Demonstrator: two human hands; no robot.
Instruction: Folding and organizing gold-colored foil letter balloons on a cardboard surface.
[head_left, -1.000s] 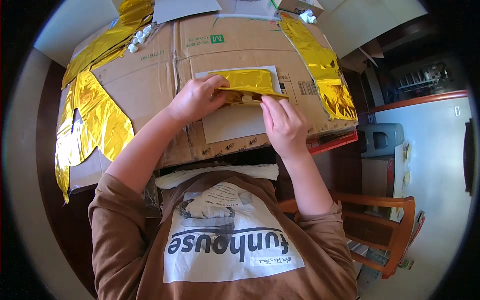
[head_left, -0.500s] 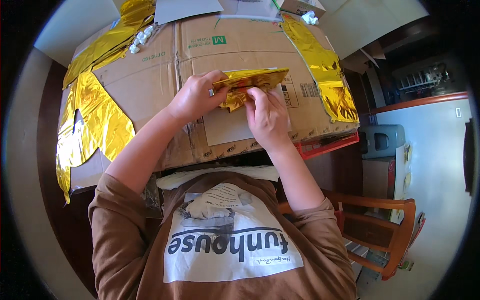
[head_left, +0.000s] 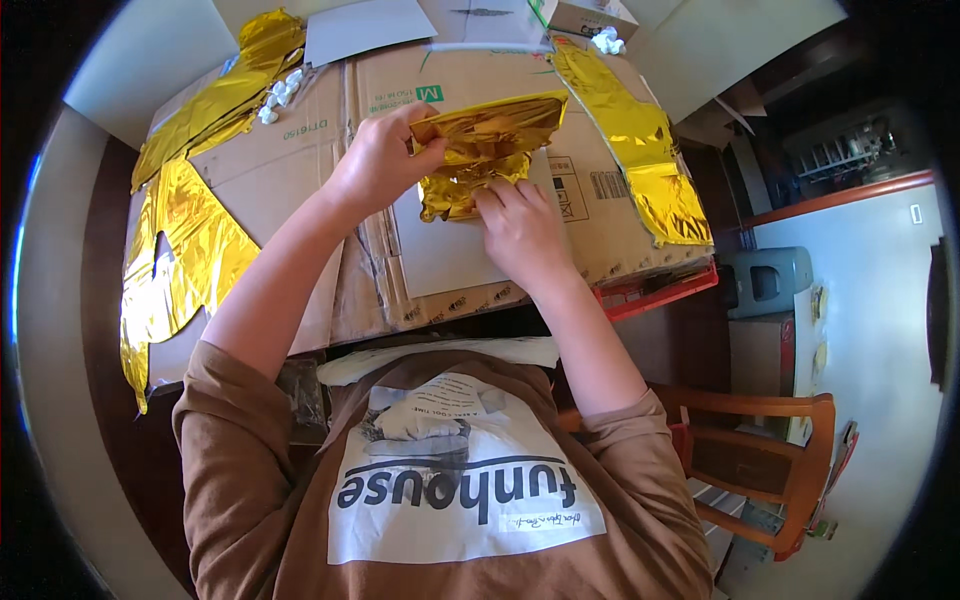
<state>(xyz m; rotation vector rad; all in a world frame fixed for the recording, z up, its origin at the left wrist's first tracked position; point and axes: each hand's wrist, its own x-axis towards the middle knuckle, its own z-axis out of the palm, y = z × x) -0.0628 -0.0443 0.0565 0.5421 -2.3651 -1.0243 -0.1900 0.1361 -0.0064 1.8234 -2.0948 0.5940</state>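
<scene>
Gripped gold foil (head_left: 490, 125) at its left end with left hand (head_left: 385, 160), between thumb and curled fingers. Held its lower, crumpled edge with right hand (head_left: 523, 225), apparently in a fingertip pinch; could not see the right thumb clearly. Located foil between both hands, over the upper part of white sheet (head_left: 450, 255); could not tell contact from clearance beneath. Judged foil light, thin and soft across its face, stiffer along the straight upper edge, likely slick under dry fingers and easily creased or torn. Rated the upper edge and left end safest for holding, with a broad pinch; rated the ragged lower edge weakest, best handled gently. Found white sheet flat on carton (head_left: 300, 165). Logged more gold farther out: cut pieces (head_left: 205, 245) along carton's left side, a long strip (head_left: 635, 130) along its right. Noted white scraps (head_left: 281, 95) just beside the upper left piece, grey card (head_left: 368, 30) near the far edge, wooden chair (head_left: 815, 460) at lower right.
</scene>
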